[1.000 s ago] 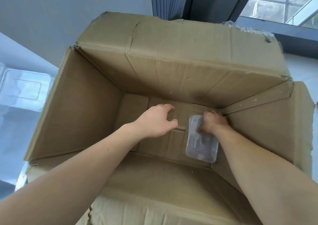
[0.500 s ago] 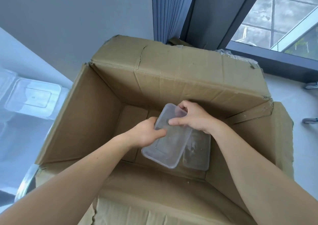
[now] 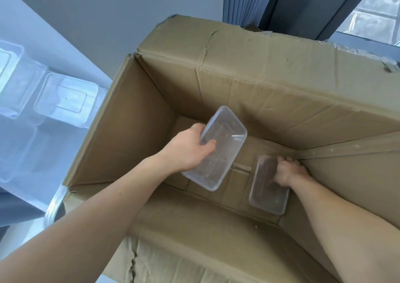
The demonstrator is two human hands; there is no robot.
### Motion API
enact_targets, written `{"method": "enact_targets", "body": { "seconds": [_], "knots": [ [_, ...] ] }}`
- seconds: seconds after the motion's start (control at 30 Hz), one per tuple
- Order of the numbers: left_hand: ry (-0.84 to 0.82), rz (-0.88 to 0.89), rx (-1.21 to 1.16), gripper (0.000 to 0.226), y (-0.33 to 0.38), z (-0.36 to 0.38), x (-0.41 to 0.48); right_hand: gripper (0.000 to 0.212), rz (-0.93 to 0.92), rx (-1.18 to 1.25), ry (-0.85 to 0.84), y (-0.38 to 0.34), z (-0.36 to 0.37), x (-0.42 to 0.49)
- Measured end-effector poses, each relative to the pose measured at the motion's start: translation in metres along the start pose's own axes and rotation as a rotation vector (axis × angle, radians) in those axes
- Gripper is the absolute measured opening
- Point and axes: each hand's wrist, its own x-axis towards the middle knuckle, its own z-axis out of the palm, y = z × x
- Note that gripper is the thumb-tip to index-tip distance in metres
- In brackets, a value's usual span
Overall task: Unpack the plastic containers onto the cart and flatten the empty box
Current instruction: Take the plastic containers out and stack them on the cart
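A large open cardboard box (image 3: 270,81) fills the view. My left hand (image 3: 190,148) grips a clear plastic container (image 3: 223,150) by its long left edge, thumb inside, holding it tilted above the box floor. Down at the box's bottom right corner my right hand (image 3: 287,170) grips the far end of a second clear container (image 3: 266,192) that lies on the floor of the box.
Left of the box, several clear containers (image 3: 65,100) stand on the pale cart surface (image 3: 19,148). A grey wall, a blue curtain (image 3: 242,1) and a dark window frame rise behind the box.
My right hand has let go of the lifted container and dropped to the one on the box floor. My left hand alone now holds the lifted container, a little higher.
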Motion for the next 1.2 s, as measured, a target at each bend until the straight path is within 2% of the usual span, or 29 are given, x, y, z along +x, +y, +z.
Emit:
{"method": "enact_targets", "body": {
  "seconds": [0.13, 0.23, 0.37, 0.5, 0.6, 0.83, 1.0, 1.1, 1.2],
  "knots": [
    [0.000, 0.024, 0.057, 0.046, 0.003, 0.000, 0.000, 0.072, -0.013, 0.024, 0.011, -0.008, 0.000, -0.007],
    [-0.001, 0.027, 0.087, 0.045, 0.007, -0.002, -0.002, 0.072, -0.028, 0.213, -0.044, -0.017, -0.003, -0.012],
    [0.022, 0.055, 0.076, 0.041, 0.011, -0.008, -0.015, 0.050, -0.099, 0.444, -0.068, -0.028, -0.016, -0.025],
    [0.083, 0.130, 0.016, 0.033, 0.008, -0.020, -0.040, 0.035, -0.226, 0.575, 0.061, -0.049, -0.051, -0.058],
    [0.191, 0.159, -0.109, 0.032, 0.002, -0.033, -0.062, 0.028, -0.327, 0.653, 0.166, -0.063, -0.083, -0.100],
    [0.436, 0.144, -0.415, 0.038, -0.032, -0.081, -0.117, 0.044, -0.483, 0.748, 0.407, -0.089, -0.124, -0.208],
    [0.567, 0.144, -0.582, 0.059, -0.090, -0.120, -0.173, 0.030, -0.600, 0.897, 0.628, -0.137, -0.128, -0.292],
    [0.591, 0.168, -0.630, 0.056, -0.140, -0.144, -0.209, 0.032, -0.690, 0.957, 0.708, -0.180, -0.119, -0.341],
    [0.570, 0.163, -0.643, 0.045, -0.202, -0.170, -0.241, 0.036, -0.715, 1.011, 0.697, -0.236, -0.102, -0.374]
  ]
}}
